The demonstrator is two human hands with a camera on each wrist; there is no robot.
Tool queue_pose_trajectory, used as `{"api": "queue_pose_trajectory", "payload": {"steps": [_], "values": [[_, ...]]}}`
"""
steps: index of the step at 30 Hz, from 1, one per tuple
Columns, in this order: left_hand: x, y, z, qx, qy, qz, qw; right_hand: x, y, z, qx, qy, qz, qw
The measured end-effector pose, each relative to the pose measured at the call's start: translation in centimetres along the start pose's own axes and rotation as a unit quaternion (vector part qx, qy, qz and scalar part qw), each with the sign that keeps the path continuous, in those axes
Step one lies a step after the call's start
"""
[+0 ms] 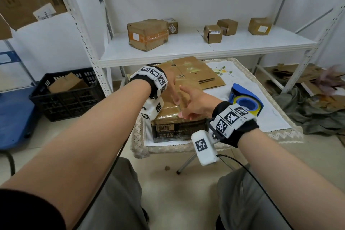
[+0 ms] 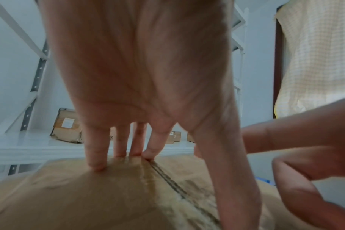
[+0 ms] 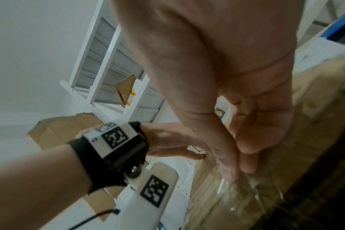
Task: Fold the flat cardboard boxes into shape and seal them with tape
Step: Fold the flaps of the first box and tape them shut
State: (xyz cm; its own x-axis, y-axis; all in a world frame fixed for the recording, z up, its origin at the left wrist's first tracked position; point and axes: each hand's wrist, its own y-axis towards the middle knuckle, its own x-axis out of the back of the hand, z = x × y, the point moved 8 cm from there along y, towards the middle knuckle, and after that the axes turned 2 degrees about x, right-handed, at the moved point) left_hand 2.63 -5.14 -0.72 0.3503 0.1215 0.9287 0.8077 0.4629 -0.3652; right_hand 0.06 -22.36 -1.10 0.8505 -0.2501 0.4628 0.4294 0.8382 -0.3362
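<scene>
A brown cardboard box (image 1: 169, 113), folded into shape, stands on the small cloth-covered table (image 1: 274, 119). Clear tape (image 2: 148, 179) runs along its top seam. My left hand (image 1: 172, 88) rests on the box top, its straight fingers (image 2: 95, 155) pressing the cardboard beside the seam. My right hand (image 1: 194, 107) reaches over the near top edge, where its extended fingers (image 3: 246, 158) touch the tape (image 3: 246, 186) as it bends over the edge. Neither hand holds anything. A stack of flat cardboard (image 1: 197, 74) lies behind the box.
A blue tape dispenser (image 1: 246, 101) with a yellowish roll sits on the table right of the box. A white shelf (image 1: 186, 50) behind holds several small sealed boxes. A black crate (image 1: 65, 99) and a blue cart (image 1: 15, 117) stand to the left, cardboard scraps (image 1: 308, 80) to the right.
</scene>
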Motion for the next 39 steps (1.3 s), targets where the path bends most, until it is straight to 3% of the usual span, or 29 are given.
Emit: {"api": "queue_pose_trajectory", "payload": {"steps": [5,9,13,15,16,18,20,21,23,25,28,30,32,34,36,39], "values": [[-0.3,1.6,0.8,0.038,0.047,-0.024,0.998,-0.3,0.0,-0.2,0.018,-0.121,0.023,0.992],[-0.8,2.7,1.0,0.060,0.044,0.002,0.997,0.2,0.1,0.4,0.058,-0.162,0.017,0.985],[-3.6,8.7,2.5,0.031,0.028,-0.043,0.998,1.4,0.4,1.6,0.132,-0.194,-0.060,0.970],[-3.6,8.4,2.5,0.040,0.046,-0.013,0.998,1.1,0.6,1.2,0.132,-0.208,-0.055,0.968],[-4.2,9.9,3.7,0.055,0.051,0.003,0.997,0.9,0.8,1.0,0.132,-0.213,-0.047,0.967],[-5.9,15.0,5.9,0.022,0.026,0.007,0.999,0.7,1.0,1.0,0.135,-0.223,-0.031,0.965],[-4.3,12.7,5.1,0.037,0.039,-0.036,0.998,0.3,1.0,1.0,0.138,-0.244,-0.026,0.960],[-2.5,8.3,3.8,0.040,0.070,-0.060,0.995,0.1,1.1,0.9,0.142,-0.258,-0.031,0.955],[-0.8,0.8,0.2,0.015,0.065,-0.019,0.998,-0.2,1.2,0.9,0.159,-0.271,-0.038,0.949],[0.4,-2.9,-1.9,0.010,0.080,0.018,0.997,-0.4,1.6,0.7,0.163,-0.267,-0.027,0.949],[-2.4,3.2,1.9,0.067,-0.013,0.052,0.996,-0.6,2.1,0.8,0.156,-0.305,-0.054,0.938],[-4.2,9.0,4.0,0.039,0.013,0.034,0.999,-0.7,2.3,0.8,0.142,-0.323,-0.075,0.933],[-2.6,5.5,2.5,0.029,0.067,-0.008,0.997,-0.6,2.4,0.6,0.140,-0.290,-0.058,0.945],[-0.8,-1.0,-0.5,0.018,0.051,0.008,0.998,-0.3,2.2,0.3,0.139,-0.219,-0.019,0.966],[-0.2,-2.2,-0.8,0.028,0.038,0.003,0.999,-0.1,2.1,0.1,0.130,-0.175,0.005,0.976],[-1.5,0.9,0.8,0.056,-0.012,-0.010,0.998,-0.3,2.3,0.3,0.112,-0.181,0.010,0.977]]}}
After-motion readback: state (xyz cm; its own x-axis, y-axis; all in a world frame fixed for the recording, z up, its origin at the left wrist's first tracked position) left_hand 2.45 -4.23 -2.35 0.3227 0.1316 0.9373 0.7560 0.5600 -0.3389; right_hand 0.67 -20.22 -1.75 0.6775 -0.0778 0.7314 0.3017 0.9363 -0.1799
